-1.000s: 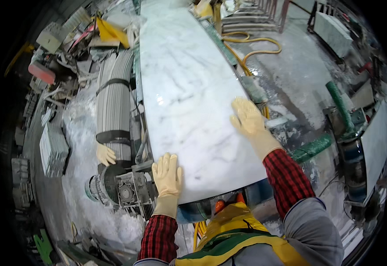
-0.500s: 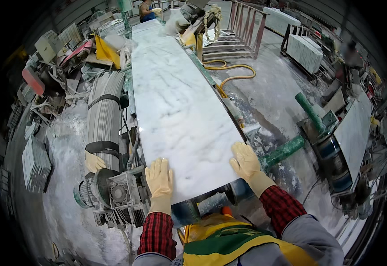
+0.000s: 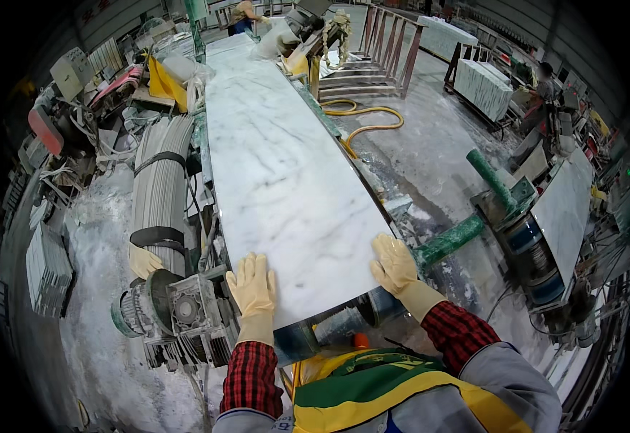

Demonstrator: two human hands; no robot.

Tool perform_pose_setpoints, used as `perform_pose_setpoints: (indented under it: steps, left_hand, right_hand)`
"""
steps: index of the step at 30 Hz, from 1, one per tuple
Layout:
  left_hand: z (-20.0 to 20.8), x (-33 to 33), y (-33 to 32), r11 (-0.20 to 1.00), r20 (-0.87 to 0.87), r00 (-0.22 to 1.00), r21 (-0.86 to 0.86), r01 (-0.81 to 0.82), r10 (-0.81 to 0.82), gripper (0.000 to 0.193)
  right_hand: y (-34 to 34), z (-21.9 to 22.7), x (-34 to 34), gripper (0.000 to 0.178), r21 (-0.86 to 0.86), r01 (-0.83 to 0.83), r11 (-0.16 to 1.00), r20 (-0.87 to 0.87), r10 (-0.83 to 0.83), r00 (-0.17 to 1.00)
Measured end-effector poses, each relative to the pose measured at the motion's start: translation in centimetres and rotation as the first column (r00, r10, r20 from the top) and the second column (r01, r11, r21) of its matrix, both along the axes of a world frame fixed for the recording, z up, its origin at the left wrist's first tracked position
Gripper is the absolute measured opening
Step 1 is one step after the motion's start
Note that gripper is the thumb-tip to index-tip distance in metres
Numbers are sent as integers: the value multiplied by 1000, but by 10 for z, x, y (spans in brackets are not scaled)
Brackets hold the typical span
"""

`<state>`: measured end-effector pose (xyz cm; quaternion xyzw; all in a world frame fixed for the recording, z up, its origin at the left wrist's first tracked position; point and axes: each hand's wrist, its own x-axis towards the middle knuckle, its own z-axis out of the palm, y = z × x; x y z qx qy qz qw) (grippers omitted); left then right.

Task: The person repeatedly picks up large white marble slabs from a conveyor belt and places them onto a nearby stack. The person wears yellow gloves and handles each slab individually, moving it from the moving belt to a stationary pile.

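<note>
A long white marble slab (image 3: 286,180) with grey veins lies flat on a conveyor and stretches away from me. My left hand (image 3: 252,294), in a cream rubber glove, rests on its near left corner with the fingers stretched out. At the near right edge lies my right hand (image 3: 396,268), gloved alike, its fingers flat and pointing away. Neither hand is wrapped round anything. Below the slab's near end, a dark blue roller (image 3: 297,345) shows between my forearms.
A motor with gearbox (image 3: 185,310) sits beside my left hand, near a bundle of strapped strips (image 3: 160,180) with a loose glove (image 3: 144,261). Green posts (image 3: 448,242) stand at right. A yellow hose (image 3: 373,119) lies on the floor. One person (image 3: 243,18) is at the far end.
The whole view has shifted slightly, so the surroundings sit a little farther left. Both hands stay flat at the slab's near edges.
</note>
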<state>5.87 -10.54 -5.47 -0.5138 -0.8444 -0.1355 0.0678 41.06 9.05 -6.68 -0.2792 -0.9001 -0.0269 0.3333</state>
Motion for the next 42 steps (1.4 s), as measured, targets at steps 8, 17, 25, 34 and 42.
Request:
perform_pose_setpoints:
  steps: [8,17,25,34,42]
  left_hand:
    - [2,-3,4,1000,28,1000,27,-7,6,52]
    - [4,-2,6,997,-23,999,68,-23,24,51]
    - [10,-3,4,998,5,999,-35,-51,51,52]
    - [12,1,7,999,-25,998,-21,-50,50,50]
    - [9,2,4,998,-21,998,-42,-54,53,49]
  right_hand:
    - [26,6,-14,61,-45,-76,996,31,77,997]
    - [62,10,-42,58,-61,-108,992,50,111,993]
    - [72,16,-58,54,-103,-83,991,56,89,994]
    - [69,13,-51,53,-142,-39,989,78,50,996]
    - [68,7,-47,54,-144,-33,989,78,44,996]
